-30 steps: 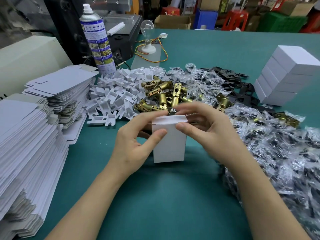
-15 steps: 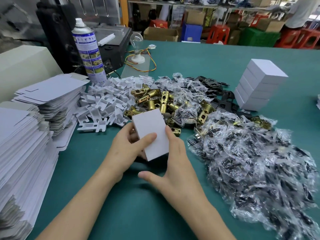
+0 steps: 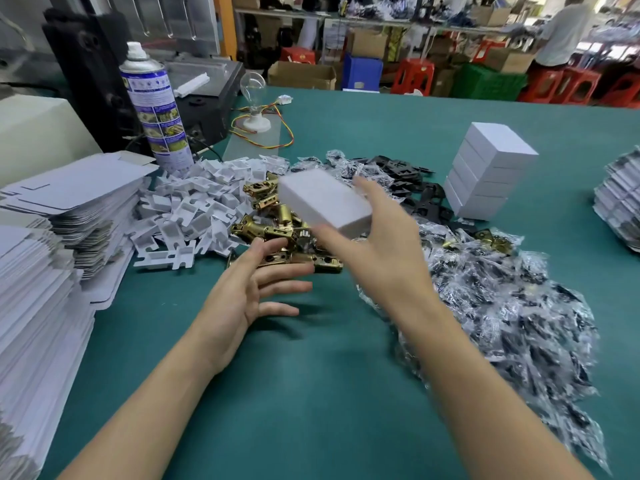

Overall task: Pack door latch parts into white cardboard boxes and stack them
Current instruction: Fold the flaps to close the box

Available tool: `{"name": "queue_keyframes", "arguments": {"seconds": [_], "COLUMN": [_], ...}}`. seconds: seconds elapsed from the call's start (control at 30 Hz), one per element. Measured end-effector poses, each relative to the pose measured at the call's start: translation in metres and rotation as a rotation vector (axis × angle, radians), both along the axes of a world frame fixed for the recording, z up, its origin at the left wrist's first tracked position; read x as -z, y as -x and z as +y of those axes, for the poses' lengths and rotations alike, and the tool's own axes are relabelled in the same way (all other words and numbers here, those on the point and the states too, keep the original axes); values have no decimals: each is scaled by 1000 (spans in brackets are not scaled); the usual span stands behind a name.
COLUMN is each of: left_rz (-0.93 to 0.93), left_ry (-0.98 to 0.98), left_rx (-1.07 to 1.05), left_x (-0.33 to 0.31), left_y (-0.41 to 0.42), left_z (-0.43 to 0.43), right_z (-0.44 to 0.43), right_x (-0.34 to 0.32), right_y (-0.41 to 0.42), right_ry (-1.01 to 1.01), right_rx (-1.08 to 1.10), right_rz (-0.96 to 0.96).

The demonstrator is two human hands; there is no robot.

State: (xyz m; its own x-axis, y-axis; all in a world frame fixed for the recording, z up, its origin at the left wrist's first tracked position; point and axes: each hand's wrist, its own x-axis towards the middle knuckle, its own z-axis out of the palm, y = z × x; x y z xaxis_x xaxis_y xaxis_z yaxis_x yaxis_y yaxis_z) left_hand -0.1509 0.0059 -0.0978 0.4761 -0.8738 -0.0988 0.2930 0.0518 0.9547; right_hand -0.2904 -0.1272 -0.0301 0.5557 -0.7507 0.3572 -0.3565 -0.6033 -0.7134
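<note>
My right hand point(image 3: 384, 251) holds a closed white cardboard box point(image 3: 323, 201) lifted above the table, thumb under its near edge and fingers behind it. The box hangs over a heap of brass door latches point(image 3: 273, 230). My left hand point(image 3: 252, 289) is low over the green table with its fingers spread and nothing in it. A stack of several closed white boxes point(image 3: 488, 171) stands to the right at the back.
White plastic inserts point(image 3: 194, 206) lie left of the latches. Flat box blanks point(image 3: 69, 199) are stacked at the left edge. Bagged parts point(image 3: 502, 306) cover the right side, black plates point(image 3: 408, 174) lie behind. A spray can point(image 3: 156, 109) and a bulb point(image 3: 254, 102) stand at the back.
Both hands closed the box and tipped it over. My left hand has since let go, and my right hand has lifted the box up and to the right.
</note>
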Motion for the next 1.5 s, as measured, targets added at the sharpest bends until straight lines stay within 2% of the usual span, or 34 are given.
{"name": "queue_keyframes", "arguments": {"seconds": [0.13, 0.3, 0.53, 0.73, 1.5], "left_rz": [-34, -56, -95, -95, -84], "left_ry": [-4, -24, -44, -51, -31], "left_rx": [13, 35, 38, 48, 86], "left_x": [1, 2, 1, -1, -7], "left_y": [-2, 1, 4, 4, 8], "left_z": [0, -2, -2, -1, 0], "right_z": [-57, -137, -217, -240, -264], "right_x": [-33, -64, -68, -44, -45], "right_y": [9, 28, 53, 64, 73], "right_ry": [-31, 62, 52, -8, -34], "right_rx": [139, 388, 644, 685, 630], "right_rz": [-97, -162, -113, 33, 120]}}
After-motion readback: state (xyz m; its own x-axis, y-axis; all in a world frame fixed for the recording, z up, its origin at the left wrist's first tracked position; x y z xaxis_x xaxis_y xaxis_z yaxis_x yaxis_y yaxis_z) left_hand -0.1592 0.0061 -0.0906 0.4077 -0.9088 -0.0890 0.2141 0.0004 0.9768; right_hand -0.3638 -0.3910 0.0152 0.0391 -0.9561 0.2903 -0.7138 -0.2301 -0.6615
